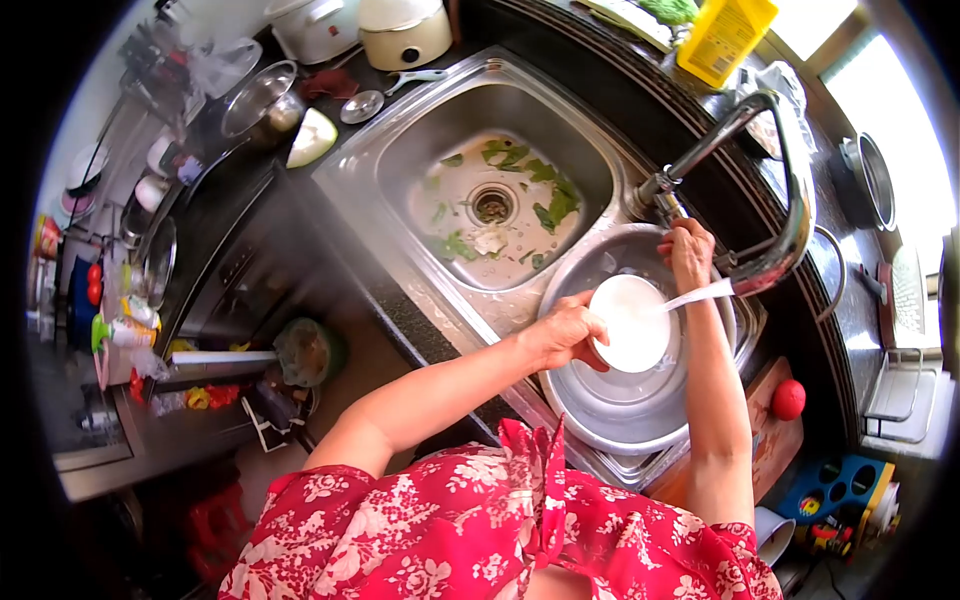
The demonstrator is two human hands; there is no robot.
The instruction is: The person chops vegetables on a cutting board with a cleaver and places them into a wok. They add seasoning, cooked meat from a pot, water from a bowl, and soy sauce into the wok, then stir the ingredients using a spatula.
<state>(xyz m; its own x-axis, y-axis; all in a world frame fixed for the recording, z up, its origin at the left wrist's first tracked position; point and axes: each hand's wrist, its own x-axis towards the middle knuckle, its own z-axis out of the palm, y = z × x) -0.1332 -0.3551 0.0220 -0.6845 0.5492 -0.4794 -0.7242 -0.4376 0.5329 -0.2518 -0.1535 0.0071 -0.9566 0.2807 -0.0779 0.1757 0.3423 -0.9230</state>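
Observation:
My left hand (570, 332) grips the rim of a white bowl (630, 335), thumb at its edge. Water (700, 295) runs from the curved tap (795, 190) into the bowl. Below the bowl, a large metal basin (590, 405) sits over the right side of the sink, with water in it. My right hand (687, 248) reaches past the stream to the tap's base, its fingers curled at the tap handle (668, 205); the hand partly hides the handle.
Green leaf scraps (545, 190) lie around the drain in the left sink bowl (400, 150). A melon wedge (313, 138), a metal pot (262, 105) and a cream cooker (403, 30) stand beyond it. A cutting board (785, 440) with a red ball-like item (788, 399) is at right.

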